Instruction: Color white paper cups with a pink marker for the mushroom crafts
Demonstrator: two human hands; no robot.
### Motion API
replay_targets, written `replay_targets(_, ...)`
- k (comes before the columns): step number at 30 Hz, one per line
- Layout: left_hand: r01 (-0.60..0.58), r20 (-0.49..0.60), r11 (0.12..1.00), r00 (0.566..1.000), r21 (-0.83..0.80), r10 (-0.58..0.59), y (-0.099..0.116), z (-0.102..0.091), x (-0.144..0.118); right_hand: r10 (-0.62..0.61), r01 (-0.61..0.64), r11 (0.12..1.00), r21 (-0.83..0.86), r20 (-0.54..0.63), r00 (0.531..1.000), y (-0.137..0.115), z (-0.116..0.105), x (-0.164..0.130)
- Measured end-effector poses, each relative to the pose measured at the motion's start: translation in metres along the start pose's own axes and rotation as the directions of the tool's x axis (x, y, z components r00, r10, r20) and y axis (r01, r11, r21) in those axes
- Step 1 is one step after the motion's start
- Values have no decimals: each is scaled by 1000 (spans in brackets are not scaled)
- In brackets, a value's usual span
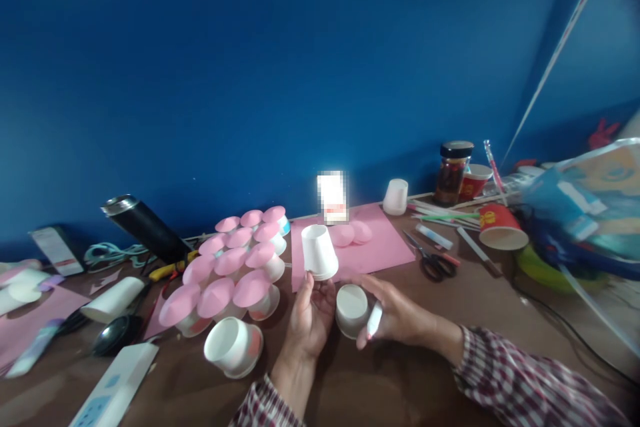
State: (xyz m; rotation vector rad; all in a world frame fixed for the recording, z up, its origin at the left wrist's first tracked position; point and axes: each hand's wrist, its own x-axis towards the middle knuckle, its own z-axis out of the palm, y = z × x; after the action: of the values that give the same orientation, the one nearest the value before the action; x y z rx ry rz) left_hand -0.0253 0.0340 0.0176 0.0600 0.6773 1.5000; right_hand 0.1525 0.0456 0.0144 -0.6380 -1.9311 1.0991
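Note:
My left hand (311,317) is closed around the lower rim of an upside-down white paper cup (319,250), holding it up over the edge of the pink sheet (393,240). A white pen-like stick with a reddish tip (374,321) is held in my right hand (400,313). The right fingers curve around a second upside-down white cup (351,303); whether they touch it I cannot tell. To the left stand several cups topped with pink paper cones (217,297). A white cup (227,347) stands in front of them. Pink paper discs (361,232) lie on the sheet.
Scissors (435,263), a red cup (503,227) and a dark jar (454,173) are at right. Another white cup (396,197) stands behind the sheet. A black flask (150,230), a computer mouse (117,335) and a power strip (115,387) lie left. A blue wall (300,80) rises behind.

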Motion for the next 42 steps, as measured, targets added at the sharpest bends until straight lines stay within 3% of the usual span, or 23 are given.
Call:
replay_targets(2,2,31,1000,1000,-13,-1,0,0,0,48,-43,992,117,-38,998,-2,1,0)
replay_targets(4,-9,43,1000,999,20,8,-2,-2,2,125,-98,980,173,-150,981,-3,-1,0)
replay_targets(7,-10,69,992,998,125,2,-5,-7,5,169,-142,985,101,-354,920,-5,-6,-1)
replay_targets(9,-25,114,981,993,191,3,-8,-9,5,143,-154,988,10,-429,892,-6,-8,0)
replay_targets(13,-53,202,951,979,304,-10,-13,-9,1,130,-177,982,-65,-449,884,-6,-6,5)
replay_targets(17,-29,185,925,982,379,-45,-15,-8,-1,101,-161,983,-90,-467,878,3,-1,14)
replay_targets(24,-43,235,917,970,396,-56,-15,-4,-3,187,-202,979,21,-482,856,14,1,19)
replay_targets(30,-113,295,875,955,471,-35,-17,-6,-3,178,-182,982,40,-495,850,12,2,19)
replay_targets(33,-145,253,836,967,528,8,-19,-9,-3,124,-171,985,-32,-561,818,13,-10,21)
replay_targets(37,-206,229,779,970,592,82,-20,-15,-3,15,-233,943,-236,-673,740,26,-45,19)
replay_targets(40,-327,338,706,932,628,132,-19,-20,-4,-36,-350,850,-393,-708,706,40,-74,13)
replay_targets(42,-430,454,635,880,642,139,-17,-21,-7,-32,-442,763,-472,-709,704,48,-88,9)
